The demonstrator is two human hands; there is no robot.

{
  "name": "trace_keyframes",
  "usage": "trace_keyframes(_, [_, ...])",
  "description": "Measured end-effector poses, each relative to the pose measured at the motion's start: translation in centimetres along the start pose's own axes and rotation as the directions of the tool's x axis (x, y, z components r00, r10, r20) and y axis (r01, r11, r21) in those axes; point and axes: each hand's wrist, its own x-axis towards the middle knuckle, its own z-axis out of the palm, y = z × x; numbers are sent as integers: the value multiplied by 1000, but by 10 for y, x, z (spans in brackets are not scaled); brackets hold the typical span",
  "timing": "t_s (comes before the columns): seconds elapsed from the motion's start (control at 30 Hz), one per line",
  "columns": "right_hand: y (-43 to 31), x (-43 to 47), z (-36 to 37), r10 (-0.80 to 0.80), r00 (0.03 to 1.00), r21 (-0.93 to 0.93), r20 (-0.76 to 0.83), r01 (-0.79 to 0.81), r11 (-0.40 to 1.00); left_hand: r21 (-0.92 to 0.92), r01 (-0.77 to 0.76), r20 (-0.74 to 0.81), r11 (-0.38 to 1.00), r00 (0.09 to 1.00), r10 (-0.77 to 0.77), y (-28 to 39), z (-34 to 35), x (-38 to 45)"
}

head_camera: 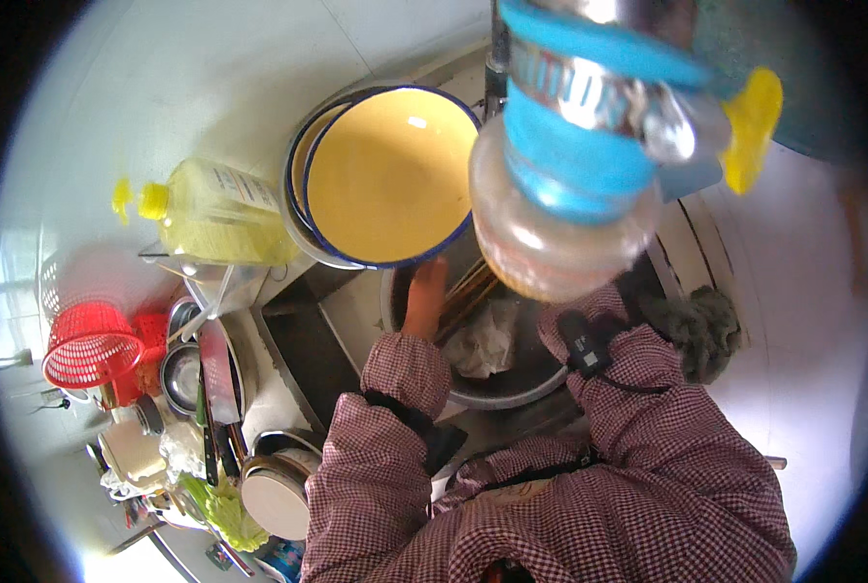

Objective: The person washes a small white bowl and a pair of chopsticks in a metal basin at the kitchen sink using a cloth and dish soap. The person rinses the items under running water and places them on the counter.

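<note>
My left hand (426, 295) reaches into a large round basin (510, 400) set in a sink, beside a bundle of thin sticks that look like chopsticks (465, 297); its fingertips are hidden under the rim of a yellow enamel bowl (394, 175). A crumpled pale cloth or wrapper (485, 341) lies in the basin. My right hand is out of view behind a faucet nozzle (572, 211) with a blue sleeve and metal clamp; only its checked cuff shows at the basin's right side.
Yellow dish soap in a bottle (222, 215) stands left of the stacked bowls. Red plastic baskets (91, 348), a cleaver (219, 372), metal bowls and leafy greens (230, 510) crowd the left counter. A grey-green rag (704, 331) lies right of the sink.
</note>
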Motion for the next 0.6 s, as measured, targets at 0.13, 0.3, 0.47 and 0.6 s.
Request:
trace_keyframes(0.13, [26, 4, 41, -292, 956, -199, -1, 286, 937, 13, -48, 61, 999, 997, 47, -7, 21, 16])
trace_keyframes(0.3, [5, 13, 98, 132, 980, 197, 152, -160, 967, -165, -148, -6, 975, 989, 149, 3, 34, 32])
trace_keyframes(0.47, [3, 7, 131, -182, 954, 110, 239, 160, 981, -229, -132, -60, 964, 991, 122, 2, 31, 39])
trace_keyframes(0.6, [4, 1, 147, -200, 969, 284, 145, 153, 947, -300, -151, -89, 942, 987, 130, -13, 36, 39])
